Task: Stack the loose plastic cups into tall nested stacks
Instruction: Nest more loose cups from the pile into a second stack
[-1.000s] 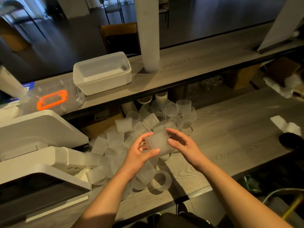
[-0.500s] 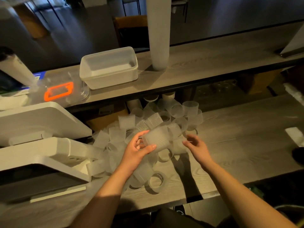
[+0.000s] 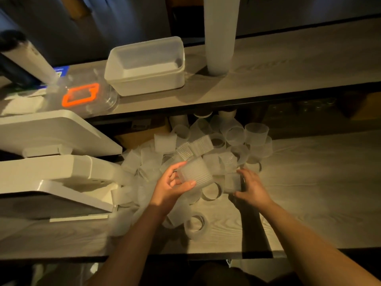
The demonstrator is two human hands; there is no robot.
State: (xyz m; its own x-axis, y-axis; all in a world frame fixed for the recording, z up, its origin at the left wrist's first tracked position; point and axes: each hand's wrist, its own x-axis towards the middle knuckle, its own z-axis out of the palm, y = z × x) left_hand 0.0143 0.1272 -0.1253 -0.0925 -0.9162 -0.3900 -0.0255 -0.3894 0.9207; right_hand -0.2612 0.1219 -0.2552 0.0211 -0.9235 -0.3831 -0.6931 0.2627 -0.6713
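Left hand: your left hand (image 3: 172, 187) grips a ribbed cup (image 3: 195, 172), thumb along its near side and fingers curled round the far side, holding it above the pile.
Right hand: your right hand (image 3: 252, 186) curls round a second cup (image 3: 232, 182) lying on its side on the table, just right of the held one.
Pile: loose cups (image 3: 206, 145) lie heaped from the table's left middle back under the shelf, tilted, on their sides and overlapping; several sit directly beneath and between your hands.
Near cup: one cup (image 3: 195, 225) lies on its side close to your left forearm, apart from the main heap.
Table: the wood table (image 3: 319, 193) is bare to the right of your right hand.
Shelf: the far shelf (image 3: 288, 65) carries a tall cup stack (image 3: 219, 34), a white tub (image 3: 147, 65) left of it, and a clear lid with an orange frame (image 3: 81, 94) further left.
Left side: a white machine (image 3: 51, 162) crowds the pile's left edge, with cups lying against it.
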